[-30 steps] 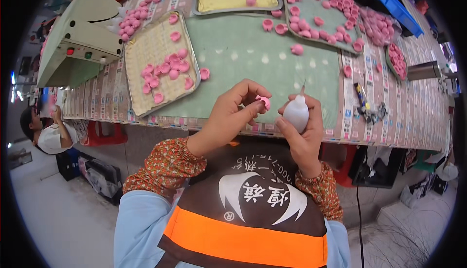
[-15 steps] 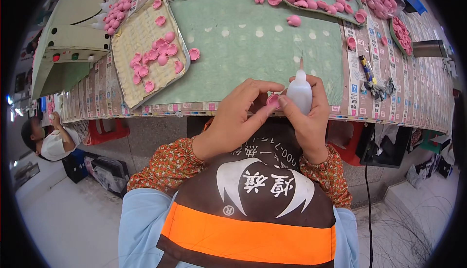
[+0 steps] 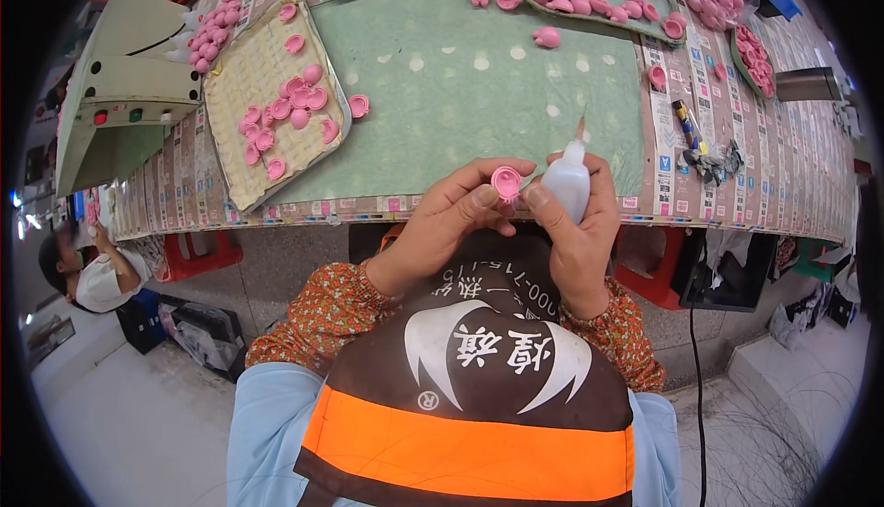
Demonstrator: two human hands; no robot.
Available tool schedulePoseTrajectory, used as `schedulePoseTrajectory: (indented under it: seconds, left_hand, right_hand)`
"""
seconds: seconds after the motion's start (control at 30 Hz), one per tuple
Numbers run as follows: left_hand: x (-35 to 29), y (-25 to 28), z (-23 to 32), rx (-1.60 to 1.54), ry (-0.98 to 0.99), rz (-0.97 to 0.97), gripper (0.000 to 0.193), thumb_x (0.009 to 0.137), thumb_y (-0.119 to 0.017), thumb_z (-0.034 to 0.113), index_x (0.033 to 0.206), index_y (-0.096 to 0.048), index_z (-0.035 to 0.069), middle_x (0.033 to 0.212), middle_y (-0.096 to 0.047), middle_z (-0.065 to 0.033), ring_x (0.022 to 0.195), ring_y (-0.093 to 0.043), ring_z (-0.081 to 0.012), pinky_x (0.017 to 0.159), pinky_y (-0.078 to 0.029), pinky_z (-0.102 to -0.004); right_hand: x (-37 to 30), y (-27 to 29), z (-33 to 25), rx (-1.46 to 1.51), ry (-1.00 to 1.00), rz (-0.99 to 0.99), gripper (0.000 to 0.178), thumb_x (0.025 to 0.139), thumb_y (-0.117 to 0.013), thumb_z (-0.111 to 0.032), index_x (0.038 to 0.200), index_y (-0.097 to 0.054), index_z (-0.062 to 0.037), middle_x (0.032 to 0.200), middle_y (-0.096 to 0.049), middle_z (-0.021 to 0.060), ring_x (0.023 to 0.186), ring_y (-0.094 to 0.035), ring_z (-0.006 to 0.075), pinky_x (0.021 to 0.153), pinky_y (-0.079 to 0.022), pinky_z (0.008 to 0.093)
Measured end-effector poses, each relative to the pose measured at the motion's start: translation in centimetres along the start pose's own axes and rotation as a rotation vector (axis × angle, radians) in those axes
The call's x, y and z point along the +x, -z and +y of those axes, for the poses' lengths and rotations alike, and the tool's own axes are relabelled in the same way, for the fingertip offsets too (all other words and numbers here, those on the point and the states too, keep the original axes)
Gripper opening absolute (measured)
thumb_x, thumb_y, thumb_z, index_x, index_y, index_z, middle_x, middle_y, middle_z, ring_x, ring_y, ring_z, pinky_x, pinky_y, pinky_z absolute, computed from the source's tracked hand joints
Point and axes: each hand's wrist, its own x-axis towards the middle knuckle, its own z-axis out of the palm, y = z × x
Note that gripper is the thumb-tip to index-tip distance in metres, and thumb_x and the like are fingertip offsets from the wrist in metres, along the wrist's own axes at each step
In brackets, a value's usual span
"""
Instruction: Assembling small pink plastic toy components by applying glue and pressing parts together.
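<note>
Head view: a small pink cup (image 3: pixel 506 182) is held at the near edge of the green mat (image 3: pixel 433 129), in front of the dark apron (image 3: pixel 479 323). It is gripped between the thumb and fingers of the left hand (image 3: pixel 437 226). Its hollow side is faced up toward the camera, so that the rim is seen nearly as a full circle; no clear long axis is shown by the round body. A white squeeze bottle (image 3: pixel 567 190) is clasped in the right hand (image 3: pixel 589 231), with the thumb laid along its left side and the fingers wrapped on its right. The bottle's long axis is directed away from the wearer, leaning slightly right; its base is set toward the palm, and its needle (image 3: pixel 581 128) is pointed toward the far side of the table, not at the cup. The cup is located just left of the bottle. More pink pieces (image 3: pixel 298 118) are scattered on the cream-lined tray (image 3: pixel 241 162) to the left, with their hollows turned various ways.
</note>
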Motion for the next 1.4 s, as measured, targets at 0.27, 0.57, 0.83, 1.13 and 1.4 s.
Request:
schedulePoseTrajectory:
  seconds: [0.27, 0.57, 0.83, 1.13, 1.4]
  left_hand:
    - [-0.3, -0.6, -0.4, 0.142, -0.061, 0.006, 0.043, 0.110, -0.049, 0.027, 0.147, -0.048, 0.005, 0.138, -0.053, -0.0041, 0.120, -0.056, -0.0129, 0.094, -0.053, -0.0303]
    - [-0.2, 0.5, -1.3, -0.049, 0.048, -0.008, 0.045, 0.106, -0.057, 0.022, 0.147, -0.047, 0.006, 0.131, -0.057, -0.0037, 0.117, -0.057, -0.0113, 0.093, -0.053, -0.0298]
    - [-0.2, 1.5, -0.8, -0.304, 0.082, -0.026, 0.055, 0.105, -0.058, 0.028, 0.149, -0.041, -0.001, 0.131, -0.059, -0.0106, 0.110, -0.062, -0.0173, 0.091, -0.059, -0.0330]
    - [-0.4, 2.4, -1.1, -0.417, 0.091, -0.056, 0.067, 0.104, -0.058, 0.030, 0.155, -0.029, -0.003, 0.127, -0.057, -0.0134, 0.103, -0.063, -0.0188, 0.089, -0.062, -0.0343]
    - [-0.6, 2.3, -1.3, -0.380, 0.094, -0.043, 0.061, 0.107, -0.055, 0.032, 0.154, -0.034, 0.000, 0.124, -0.062, -0.0106, 0.101, -0.063, -0.0141, 0.092, -0.060, -0.0336]
  right_hand:
    - [0.3, -0.2, 0.5, -0.048, -0.067, 0.020, 0.046, 0.087, -0.082, -0.008, 0.120, -0.051, -0.0006, 0.096, -0.063, 0.0031, 0.082, -0.062, 0.0075, 0.070, -0.053, 0.0233]
    - [-0.4, -0.6, 0.2, -0.157, -0.012, 0.046, 0.042, 0.089, -0.079, -0.010, 0.120, -0.052, -0.0013, 0.097, -0.063, 0.0038, 0.087, -0.063, 0.0089, 0.071, -0.053, 0.0240]
    - [0.2, 2.0, -0.5, 0.055, -0.026, -0.080, 0.043, 0.100, -0.062, -0.009, 0.134, -0.039, 0.0005, 0.107, -0.066, 0.0129, 0.096, -0.065, 0.0152, 0.086, -0.052, 0.0294]
    - [-1.1, 4.7, -1.7, -0.224, 0.105, -0.077, 0.043, 0.094, -0.068, -0.006, 0.132, -0.050, 0.0016, 0.118, -0.061, 0.0149, 0.097, -0.066, 0.0168, 0.084, -0.053, 0.0298]
    - [-2.6, 5.5, -3.3, -0.393, 0.315, -0.179, 0.051, 0.081, -0.081, -0.005, 0.124, -0.056, 0.0020, 0.112, -0.064, 0.0155, 0.095, -0.066, 0.0189, 0.082, -0.054, 0.0325]
